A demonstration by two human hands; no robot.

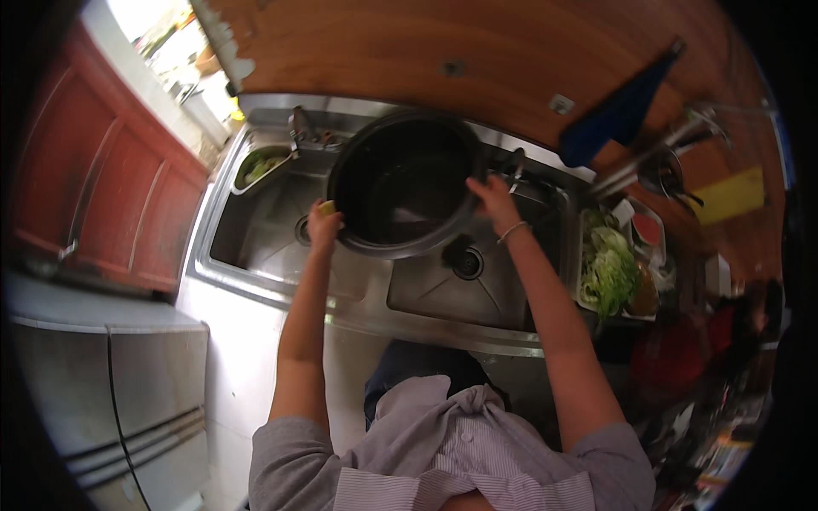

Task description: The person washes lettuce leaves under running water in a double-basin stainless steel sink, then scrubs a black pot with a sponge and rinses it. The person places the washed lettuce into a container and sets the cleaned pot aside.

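Observation:
A large dark round basin is held over the divider of a double steel sink, its open mouth facing up towards me. My left hand grips the basin's lower left rim, with a small yellow thing, perhaps a sponge, pinched by the fingers. At the right rim, my right hand holds on with the thumb over the edge. Below the basin, a drain shows in the right sink bowl, with dark matter beside it. The basin's underside is hidden.
A faucet stands behind the left bowl, another behind the right. Greens fill a corner strainer. To the right are a tray of shredded lettuce and a cut watermelon piece. A blue cloth hangs on the wall.

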